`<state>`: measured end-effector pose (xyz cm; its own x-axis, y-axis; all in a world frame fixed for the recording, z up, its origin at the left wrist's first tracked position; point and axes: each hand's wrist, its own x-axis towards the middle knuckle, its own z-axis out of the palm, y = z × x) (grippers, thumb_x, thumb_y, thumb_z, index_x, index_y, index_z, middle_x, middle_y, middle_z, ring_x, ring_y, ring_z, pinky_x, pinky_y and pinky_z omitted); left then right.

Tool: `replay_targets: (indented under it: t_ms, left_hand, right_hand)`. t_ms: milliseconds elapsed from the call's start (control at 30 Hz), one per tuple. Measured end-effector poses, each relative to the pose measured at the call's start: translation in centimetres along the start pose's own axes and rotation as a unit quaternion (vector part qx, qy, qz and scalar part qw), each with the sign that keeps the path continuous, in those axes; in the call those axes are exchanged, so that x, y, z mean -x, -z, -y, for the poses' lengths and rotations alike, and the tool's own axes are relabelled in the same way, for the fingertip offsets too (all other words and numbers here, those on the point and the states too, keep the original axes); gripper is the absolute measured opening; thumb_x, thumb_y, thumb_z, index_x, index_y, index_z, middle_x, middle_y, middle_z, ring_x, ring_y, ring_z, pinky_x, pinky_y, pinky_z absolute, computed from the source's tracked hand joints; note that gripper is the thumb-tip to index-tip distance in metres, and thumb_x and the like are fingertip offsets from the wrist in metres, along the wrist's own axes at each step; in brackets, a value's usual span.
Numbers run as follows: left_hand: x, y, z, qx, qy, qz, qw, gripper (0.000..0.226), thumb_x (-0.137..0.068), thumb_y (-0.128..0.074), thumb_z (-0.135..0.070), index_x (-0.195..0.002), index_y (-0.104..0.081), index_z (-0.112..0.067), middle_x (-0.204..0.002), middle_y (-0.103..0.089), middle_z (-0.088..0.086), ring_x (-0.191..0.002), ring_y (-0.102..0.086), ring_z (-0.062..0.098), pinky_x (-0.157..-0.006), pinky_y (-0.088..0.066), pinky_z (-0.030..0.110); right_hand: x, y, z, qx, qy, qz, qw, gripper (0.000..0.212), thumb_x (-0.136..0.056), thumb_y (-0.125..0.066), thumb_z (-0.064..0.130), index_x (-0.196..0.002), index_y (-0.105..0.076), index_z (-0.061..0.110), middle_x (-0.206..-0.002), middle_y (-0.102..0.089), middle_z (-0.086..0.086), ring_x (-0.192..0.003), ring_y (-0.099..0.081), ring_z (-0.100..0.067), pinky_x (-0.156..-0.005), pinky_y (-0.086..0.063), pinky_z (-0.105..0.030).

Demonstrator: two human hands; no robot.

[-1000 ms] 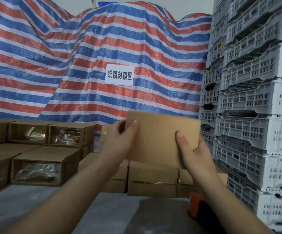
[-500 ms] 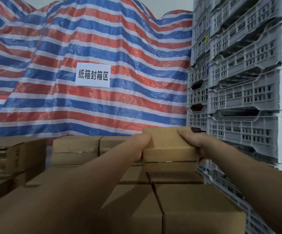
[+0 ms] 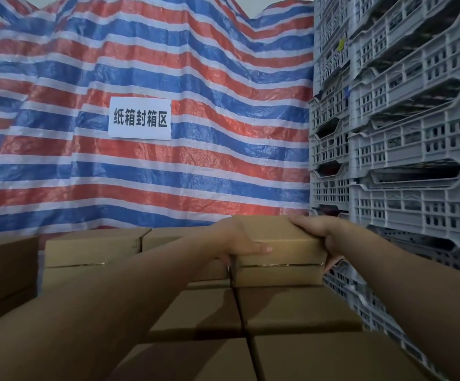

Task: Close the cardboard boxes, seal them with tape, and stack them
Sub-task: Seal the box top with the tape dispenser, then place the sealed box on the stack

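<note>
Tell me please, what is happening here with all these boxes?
A person is stacking closed cardboard boxes. The left hand and the right hand grip the two ends of one cardboard box, which sits on top of another box at the far end of the stack. More closed boxes stand to the left. Behind them hangs a striped tarp with a white sign, and grey plastic crates are piled on the right.

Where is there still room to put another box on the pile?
Bare box tops lie free in front of the held box, between the arms. Right is crowded: grey crates stand close. Both hands grip that box.
</note>
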<state>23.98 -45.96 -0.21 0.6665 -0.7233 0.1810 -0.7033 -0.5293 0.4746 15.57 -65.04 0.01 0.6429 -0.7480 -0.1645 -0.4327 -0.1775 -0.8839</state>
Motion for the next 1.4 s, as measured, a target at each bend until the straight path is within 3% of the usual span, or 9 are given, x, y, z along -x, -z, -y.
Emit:
replay_targets:
  t_ms: [200,333,500,600,700,833,1067,1267,1400]
  left_hand:
    - [-2.1,0.6,0.6,-0.174,-0.01,-0.036,0.984,0.094,-0.075,-0.053,-0.081,-0.144,-0.046,-0.018,-0.14,-0.054,0.009,-0.126,-0.051,0.029,-0.107,-0.042,0.04]
    - [-2.9,0.4,1.8,-0.234,0.038,-0.068,0.969,0.103,-0.071,-0.048,-0.089,-0.14,-0.05,-0.012,-0.138,-0.053,0.012,-0.124,-0.051,0.031,-0.103,-0.045,0.042]
    - [-3.8,-0.7,3.3,-0.332,0.021,-0.129,0.934,0.093,-0.075,-0.033,-0.091,-0.12,-0.064,-0.015,-0.126,-0.05,0.01,-0.112,-0.05,0.025,-0.082,-0.046,0.035]
    - [-3.9,-0.8,3.4,-0.337,0.018,-0.14,0.931,0.088,-0.077,-0.035,-0.089,-0.116,-0.065,-0.016,-0.125,-0.049,0.009,-0.111,-0.051,0.024,-0.077,-0.043,0.034]
    - [-3.2,-0.5,3.0,-0.317,0.012,-0.148,0.937,0.084,-0.084,-0.032,-0.083,-0.124,-0.063,-0.016,-0.136,-0.046,0.011,-0.117,-0.051,0.027,-0.084,-0.045,0.037]
    - [-0.3,1.3,2.6,-0.234,-0.037,-0.202,0.95,0.06,-0.1,-0.032,-0.058,-0.126,-0.057,-0.01,-0.13,-0.054,0.012,-0.111,-0.056,0.028,-0.088,-0.05,0.04]
    - [8.8,7.7,2.5,-0.237,-0.082,-0.257,0.933,0.03,-0.102,-0.042,-0.03,-0.091,-0.065,-0.013,-0.085,-0.061,0.003,-0.079,-0.06,0.022,-0.071,-0.053,0.035]
    - [19.6,11.3,1.2,-0.222,-0.087,-0.275,0.932,0.052,-0.104,-0.037,-0.046,-0.066,-0.051,-0.014,-0.061,-0.047,0.001,-0.055,-0.047,0.015,-0.053,-0.037,0.03]
    - [27.6,11.5,2.1,-0.177,-0.079,-0.267,0.944,0.032,-0.105,-0.039,-0.035,-0.093,-0.062,-0.015,-0.082,-0.058,0.003,-0.076,-0.058,0.021,-0.068,-0.051,0.036]
  right_hand:
    - [-1.7,0.0,0.5,-0.009,-0.019,0.026,0.999,0.068,-0.083,-0.066,0.067,-0.125,-0.044,0.018,-0.115,-0.055,-0.022,-0.104,-0.061,-0.05,-0.082,-0.053,-0.07]
    - [-2.6,-0.9,1.5,0.011,-0.027,0.029,0.999,0.068,-0.086,-0.066,0.064,-0.127,-0.042,0.015,-0.128,-0.053,-0.024,-0.111,-0.058,-0.051,-0.087,-0.051,-0.07]
    - [-3.6,-1.9,1.3,0.017,-0.016,0.033,0.999,0.035,-0.1,-0.054,0.041,-0.107,-0.052,0.007,-0.106,-0.063,-0.024,-0.101,-0.064,-0.047,-0.088,-0.051,-0.069]
    - [-3.5,-1.7,1.3,0.004,0.007,0.047,0.999,0.035,-0.103,-0.05,0.04,-0.108,-0.051,0.006,-0.114,-0.062,-0.024,-0.105,-0.063,-0.044,-0.092,-0.05,-0.068]
    - [-2.6,-1.7,1.7,0.054,0.059,0.011,0.997,0.045,-0.105,-0.041,0.044,-0.126,-0.052,0.005,-0.111,-0.061,-0.015,-0.096,-0.062,-0.031,-0.089,-0.053,-0.047]
    - [-0.8,-1.6,2.3,0.251,0.202,-0.188,0.928,0.039,-0.099,-0.049,0.038,-0.12,-0.06,0.007,-0.119,-0.063,-0.014,-0.102,-0.062,-0.03,-0.084,-0.054,-0.035]
    - [7.6,-3.1,4.5,0.313,0.349,-0.314,0.826,0.03,-0.095,-0.047,0.027,-0.071,-0.053,0.01,-0.068,-0.056,-0.006,-0.06,-0.053,-0.021,-0.054,-0.037,-0.028]
    - [20.9,-8.0,6.7,0.135,0.45,-0.225,0.854,0.036,-0.086,-0.05,0.02,-0.052,-0.039,0.013,-0.046,-0.039,0.003,-0.046,-0.038,-0.017,-0.048,-0.027,-0.026]
    - [30.1,-12.9,4.0,0.012,0.47,-0.119,0.875,0.051,-0.087,-0.054,0.012,-0.041,-0.034,0.017,-0.033,-0.024,0.008,-0.035,-0.027,-0.01,-0.036,-0.021,-0.02]
